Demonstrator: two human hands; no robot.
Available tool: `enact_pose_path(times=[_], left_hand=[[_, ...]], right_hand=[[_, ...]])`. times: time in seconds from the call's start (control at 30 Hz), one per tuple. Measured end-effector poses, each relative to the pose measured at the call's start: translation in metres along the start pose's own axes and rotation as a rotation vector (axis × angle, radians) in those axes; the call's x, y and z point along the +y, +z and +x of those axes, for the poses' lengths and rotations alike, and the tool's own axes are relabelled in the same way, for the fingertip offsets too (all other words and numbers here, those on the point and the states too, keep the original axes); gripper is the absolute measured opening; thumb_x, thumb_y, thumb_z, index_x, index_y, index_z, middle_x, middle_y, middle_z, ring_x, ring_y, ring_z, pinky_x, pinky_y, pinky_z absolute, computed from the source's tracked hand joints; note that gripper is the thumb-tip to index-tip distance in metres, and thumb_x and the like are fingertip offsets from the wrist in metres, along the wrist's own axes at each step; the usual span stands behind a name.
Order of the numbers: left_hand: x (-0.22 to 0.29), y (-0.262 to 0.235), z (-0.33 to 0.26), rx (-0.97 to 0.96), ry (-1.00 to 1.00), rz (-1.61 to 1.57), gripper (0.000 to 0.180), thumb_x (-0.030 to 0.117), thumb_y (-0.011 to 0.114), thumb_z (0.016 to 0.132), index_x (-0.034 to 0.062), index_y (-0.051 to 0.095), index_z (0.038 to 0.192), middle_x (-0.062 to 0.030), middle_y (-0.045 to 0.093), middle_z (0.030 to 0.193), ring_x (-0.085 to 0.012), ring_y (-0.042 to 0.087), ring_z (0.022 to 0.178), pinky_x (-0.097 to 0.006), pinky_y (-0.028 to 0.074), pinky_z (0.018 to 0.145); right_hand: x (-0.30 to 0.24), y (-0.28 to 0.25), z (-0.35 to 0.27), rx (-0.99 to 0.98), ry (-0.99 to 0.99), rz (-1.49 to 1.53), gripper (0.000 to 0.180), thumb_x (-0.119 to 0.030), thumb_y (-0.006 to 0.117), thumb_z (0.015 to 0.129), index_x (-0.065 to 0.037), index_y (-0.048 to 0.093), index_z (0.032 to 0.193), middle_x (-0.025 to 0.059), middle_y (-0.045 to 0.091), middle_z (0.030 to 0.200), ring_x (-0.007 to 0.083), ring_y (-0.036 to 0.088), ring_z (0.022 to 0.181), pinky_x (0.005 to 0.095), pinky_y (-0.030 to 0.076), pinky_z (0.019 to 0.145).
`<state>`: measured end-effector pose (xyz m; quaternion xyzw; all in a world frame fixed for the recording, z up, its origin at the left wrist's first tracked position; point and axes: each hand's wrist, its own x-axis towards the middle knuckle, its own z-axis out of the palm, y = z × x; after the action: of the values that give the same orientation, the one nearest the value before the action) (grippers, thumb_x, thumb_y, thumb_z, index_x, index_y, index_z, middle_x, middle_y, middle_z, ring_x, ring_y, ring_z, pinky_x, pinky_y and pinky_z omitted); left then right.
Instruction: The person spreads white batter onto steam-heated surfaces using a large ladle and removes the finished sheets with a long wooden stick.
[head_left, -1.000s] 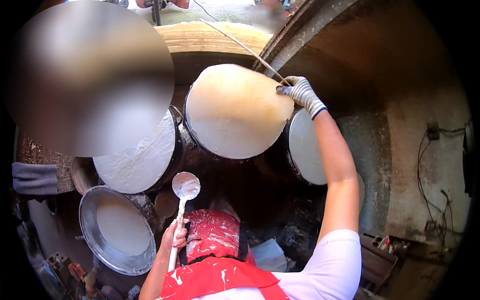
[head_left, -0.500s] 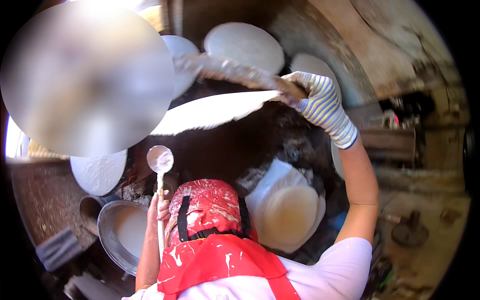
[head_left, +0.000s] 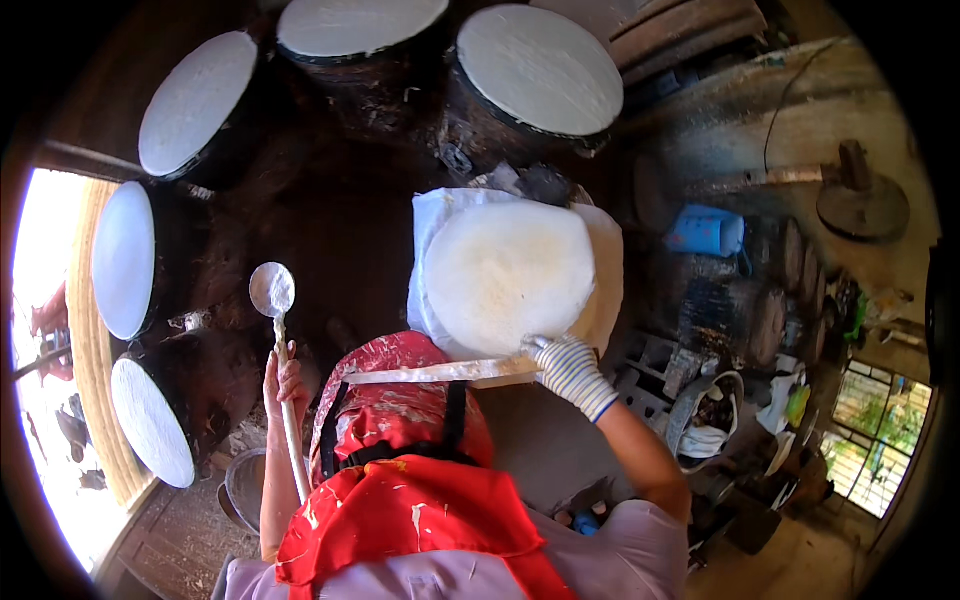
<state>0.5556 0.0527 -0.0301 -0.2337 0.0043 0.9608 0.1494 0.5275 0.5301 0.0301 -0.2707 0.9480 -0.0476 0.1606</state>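
My left hand point(head_left: 283, 380) is closed round the handle of a ladle point(head_left: 272, 290), its bowl pointing away from me and coated with white batter. On my right hand point(head_left: 572, 374) is a striped glove, smeared at the fingertips. It grips one end of a long flat stick point(head_left: 425, 374), which reaches left across the front of my red apron point(head_left: 400, 440). The gloved fingers are at the near edge of a stack of round, thin, pale sheets point(head_left: 510, 270). White plastic point(head_left: 430, 220) shows beneath the stack's left side.
Several drum-like stoves with round white tops point(head_left: 540, 70) curve round the far and left sides. At lower left stands a metal pot point(head_left: 245, 485). To the right are a blue container point(head_left: 705, 230), grey hollow blocks point(head_left: 655, 360) and a bucket point(head_left: 700, 425) with things inside.
The pale sheet that hung from the stick is off it; my right hand has come down and nearer, beside the stack. My left hand still holds the ladle. The view has shifted.
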Motion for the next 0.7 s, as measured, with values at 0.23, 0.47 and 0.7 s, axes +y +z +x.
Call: enact_pose_path(times=[0.23,0.47,0.7], left_hand=[[-0.02,0.033,0.025,0.108,-0.005,0.065,0.043,0.033,0.038,0.097,-0.0001,0.044,0.124,0.0013,0.038,0.059,-0.0058,0.035,0.036,-0.019,0.031,0.035],[-0.032,0.021,0.017,0.079,0.069,0.016,0.047,0.033,0.036,0.098,-0.0066,0.04,0.123,-0.003,0.04,0.067,-0.008,0.036,0.037,-0.02,0.034,0.035],[-0.031,-0.006,0.003,0.138,0.1,-0.063,0.044,0.033,0.034,0.098,-0.0017,0.04,0.125,-0.0031,0.042,0.067,-0.0082,0.037,0.037,-0.02,0.033,0.035]], right_hand=[[0.03,0.111,0.083,0.264,0.314,0.433,0.031,-0.02,0.064,0.073,-0.013,0.059,0.102,0.0039,0.06,0.107,0.0255,0.06,0.087,0.0387,0.046,0.076],[0.053,0.223,0.138,0.392,0.306,0.233,0.031,-0.023,0.057,0.08,-0.013,0.058,0.109,0.0034,0.055,0.123,0.0207,0.048,0.116,0.0397,0.043,0.086],[0.082,0.246,0.108,0.29,0.366,0.243,0.034,-0.023,0.058,0.08,-0.014,0.057,0.113,0.0017,0.047,0.132,0.0194,0.041,0.124,0.0394,0.04,0.092]])
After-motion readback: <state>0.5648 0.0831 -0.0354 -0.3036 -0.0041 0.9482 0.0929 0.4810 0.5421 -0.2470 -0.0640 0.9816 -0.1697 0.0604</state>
